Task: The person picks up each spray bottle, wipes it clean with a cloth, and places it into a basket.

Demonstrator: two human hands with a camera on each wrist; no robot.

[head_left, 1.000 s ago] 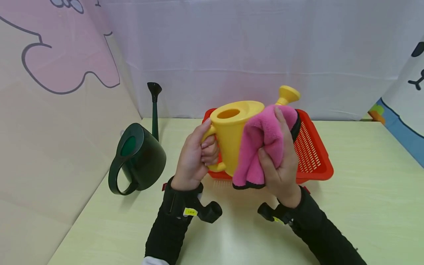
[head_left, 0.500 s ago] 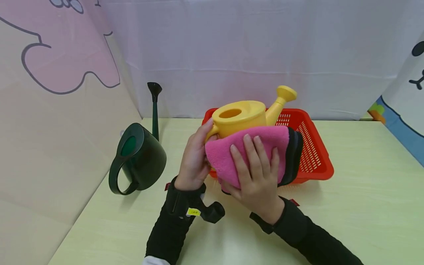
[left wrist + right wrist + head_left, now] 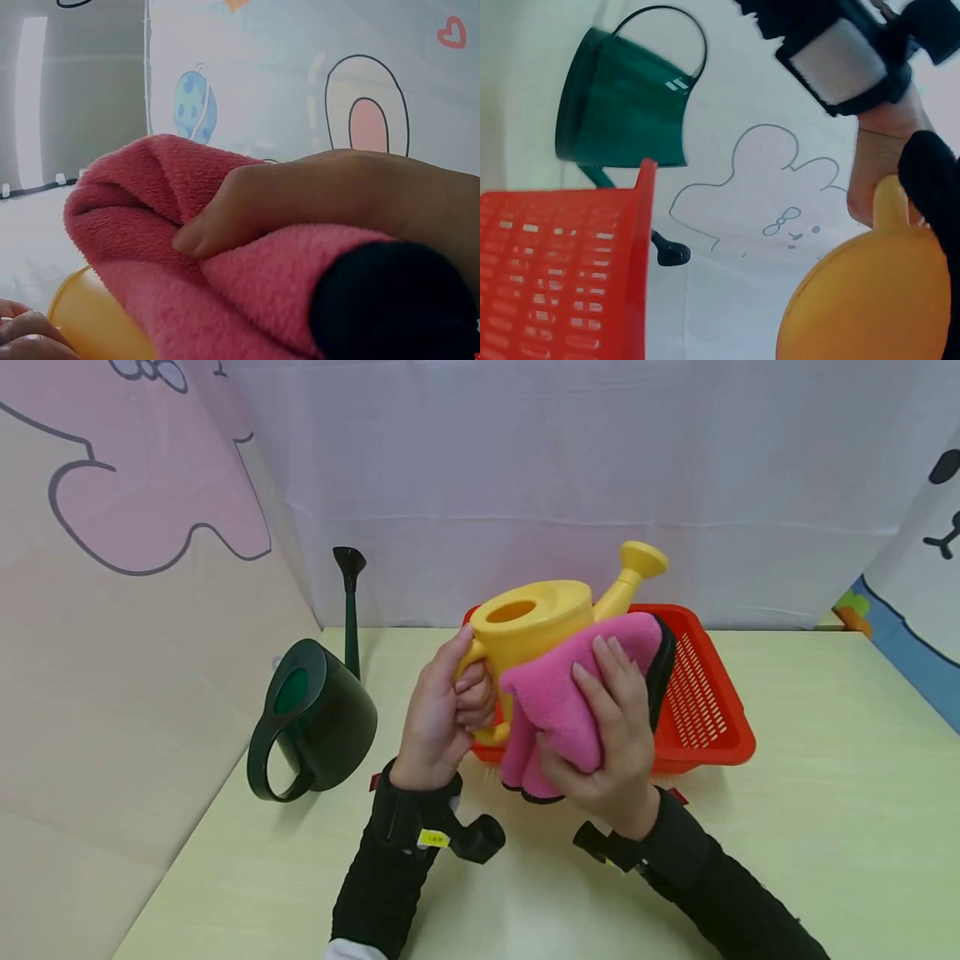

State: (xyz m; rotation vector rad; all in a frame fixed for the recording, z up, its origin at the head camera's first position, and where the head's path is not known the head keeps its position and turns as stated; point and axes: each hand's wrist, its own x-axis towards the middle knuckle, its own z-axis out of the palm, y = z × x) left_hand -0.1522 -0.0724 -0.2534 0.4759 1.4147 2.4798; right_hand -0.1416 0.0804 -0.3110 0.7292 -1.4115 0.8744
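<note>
A yellow watering can (image 3: pixel 534 618) is held up over the red basket, its spout pointing to the upper right. My left hand (image 3: pixel 442 714) grips its handle, fingers curled round it. With my right hand (image 3: pixel 618 743) I hold a pink cloth (image 3: pixel 555 710) with dark edging against the can's front side. The cloth hides much of the can's lower body. In the left wrist view the right thumb presses into folds of the cloth (image 3: pixel 172 277). The right wrist view shows the underside of the can (image 3: pixel 870 300) and the left hand (image 3: pixel 885 157) behind it.
A dark green watering can (image 3: pixel 337 727) stands on the table at the left, its long spout upright at the back. The red perforated basket (image 3: pixel 731 747) sits behind the hands. A white curtain (image 3: pixel 480 485) closes off the back, and a printed sheet (image 3: pixel 150 693) lines the left side.
The right hand swept the cloth left and low across the can, then back up to the right. The left hand keeps its grip on the handle, and the can shifts only slightly.
</note>
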